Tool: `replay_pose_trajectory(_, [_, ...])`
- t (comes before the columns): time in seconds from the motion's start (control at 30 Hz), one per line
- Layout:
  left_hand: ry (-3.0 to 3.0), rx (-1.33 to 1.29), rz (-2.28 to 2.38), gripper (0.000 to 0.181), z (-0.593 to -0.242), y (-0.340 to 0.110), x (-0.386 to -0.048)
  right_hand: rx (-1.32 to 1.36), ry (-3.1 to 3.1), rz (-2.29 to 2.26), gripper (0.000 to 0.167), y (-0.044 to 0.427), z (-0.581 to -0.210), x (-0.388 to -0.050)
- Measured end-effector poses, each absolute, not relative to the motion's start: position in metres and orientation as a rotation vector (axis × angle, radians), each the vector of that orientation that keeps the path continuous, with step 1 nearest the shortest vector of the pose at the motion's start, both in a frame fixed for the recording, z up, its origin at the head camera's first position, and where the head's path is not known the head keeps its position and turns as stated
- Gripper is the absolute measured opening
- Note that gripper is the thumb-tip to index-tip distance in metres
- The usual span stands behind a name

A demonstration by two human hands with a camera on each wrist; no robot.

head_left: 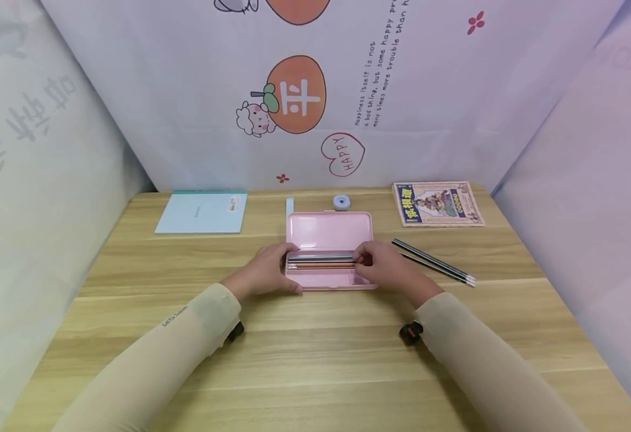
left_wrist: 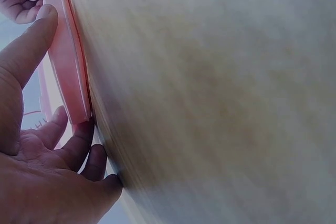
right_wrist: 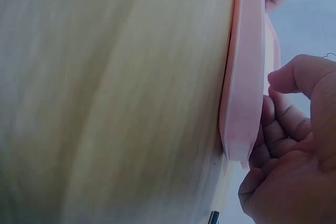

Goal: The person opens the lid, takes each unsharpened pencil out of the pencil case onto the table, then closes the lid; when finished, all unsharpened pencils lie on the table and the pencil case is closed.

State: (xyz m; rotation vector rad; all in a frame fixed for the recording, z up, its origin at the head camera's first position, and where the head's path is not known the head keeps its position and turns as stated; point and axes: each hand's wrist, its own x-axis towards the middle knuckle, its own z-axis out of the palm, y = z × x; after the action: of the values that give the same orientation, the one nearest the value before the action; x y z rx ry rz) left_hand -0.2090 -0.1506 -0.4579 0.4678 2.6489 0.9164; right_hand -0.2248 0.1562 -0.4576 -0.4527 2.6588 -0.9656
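Observation:
A pink pencil case (head_left: 328,232) lies open on the table, its lid folded back. Several pencils (head_left: 320,262) lie lengthwise inside the tray. My left hand (head_left: 265,270) grips the case's left end, thumb at the front edge and fingers behind. In the left wrist view, the left hand (left_wrist: 58,166) curves around the end of the case (left_wrist: 71,77). My right hand (head_left: 382,264) is over the tray's right end, thumb and curled fingers around the pencil ends. The right wrist view shows the right hand (right_wrist: 294,140) beside the case wall (right_wrist: 247,66), its fingertips partly hidden behind it.
Several dark pencils (head_left: 436,264) with white ends lie right of the case. A light-blue notebook (head_left: 202,213) is at the back left and an illustrated booklet (head_left: 439,204) at the back right. Behind the lid are a pale blue strip (head_left: 290,205) and a round lilac roll (head_left: 341,202).

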Motion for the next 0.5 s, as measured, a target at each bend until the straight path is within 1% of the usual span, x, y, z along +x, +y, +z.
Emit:
replay_pose_trajectory(0.27, [2.65, 0.469, 0.906, 0.093, -0.457, -0.1507, -0.2085, -0.476, 2.678, -0.917, 0.016, 0.1531, -0.4611, -0.2242])
replay_pose_trajectory(0.5, [2.647, 0.466, 0.916, 0.092, -0.4579, -0.1512, -0.2085, -0.444, 2.689, -0.886, 0.021, 0.1505, -0.4622, -0.2236])
